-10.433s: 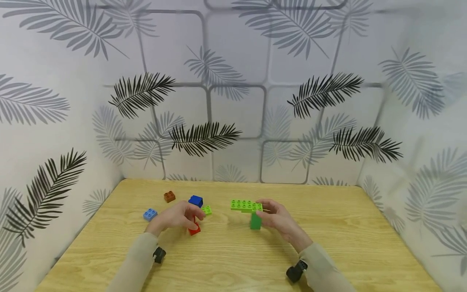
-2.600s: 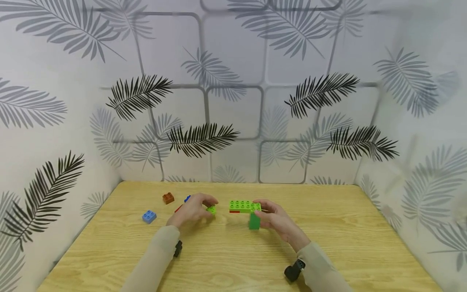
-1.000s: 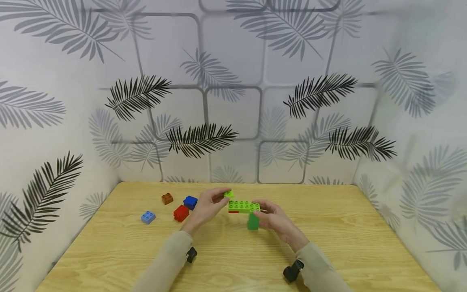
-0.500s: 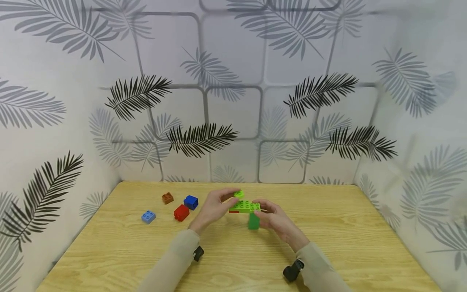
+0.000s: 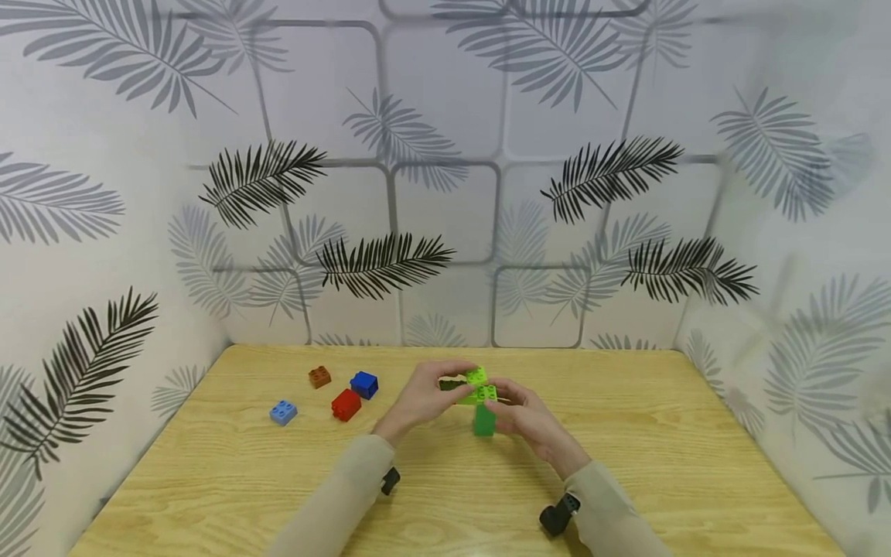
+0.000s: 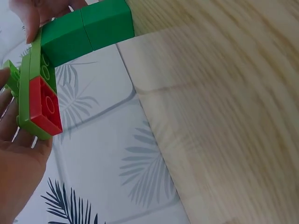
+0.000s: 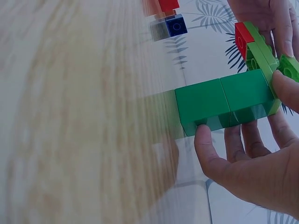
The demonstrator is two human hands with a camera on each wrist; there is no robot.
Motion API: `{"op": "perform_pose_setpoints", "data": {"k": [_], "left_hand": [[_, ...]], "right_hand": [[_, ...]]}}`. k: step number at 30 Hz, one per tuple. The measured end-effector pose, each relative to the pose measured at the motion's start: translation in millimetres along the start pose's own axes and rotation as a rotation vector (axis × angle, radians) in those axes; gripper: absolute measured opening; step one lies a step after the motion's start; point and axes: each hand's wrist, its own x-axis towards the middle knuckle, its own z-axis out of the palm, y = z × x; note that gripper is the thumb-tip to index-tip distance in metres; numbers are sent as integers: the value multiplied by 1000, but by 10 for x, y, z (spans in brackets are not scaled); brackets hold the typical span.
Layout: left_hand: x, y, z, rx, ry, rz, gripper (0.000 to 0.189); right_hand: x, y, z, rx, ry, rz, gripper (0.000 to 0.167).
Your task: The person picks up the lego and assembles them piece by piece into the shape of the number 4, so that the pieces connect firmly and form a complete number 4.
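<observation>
My right hand grips a standing build of toy building bricks: two stacked dark green blocks carry a long lime green beam that overhangs to the left. Under the overhang's end a red brick is fixed, studs hidden. My left hand pinches a small lime green brick just above the beam, near its right part. In the right wrist view that small brick looks tilted against the beam; whether it is pressed onto the studs cannot be told. Left fingers cover part of the beam.
Loose bricks lie to the left on the wooden table: a brown one, a dark blue one, a red one and a light blue one. A leaf-patterned backdrop stands behind the table.
The left hand has picked the small lime brick off the table and carried it right, over the beam. Since the oldest frame, red has appeared under the overhang. The right hand has stayed put.
</observation>
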Motion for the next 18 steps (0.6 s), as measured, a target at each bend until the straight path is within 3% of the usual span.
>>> {"op": "perform_pose_setpoints", "data": {"k": [7, 12, 18], "left_hand": [[26, 36, 53, 17, -53, 2, 36], [36, 61, 79, 102, -74, 46, 37], [36, 80, 98, 164, -104, 56, 37]], "right_hand": [[0, -2, 6, 15, -9, -3, 57], [-2, -1, 5, 16, -14, -8, 57], [-4, 13, -7, 4, -20, -22, 58]]}}
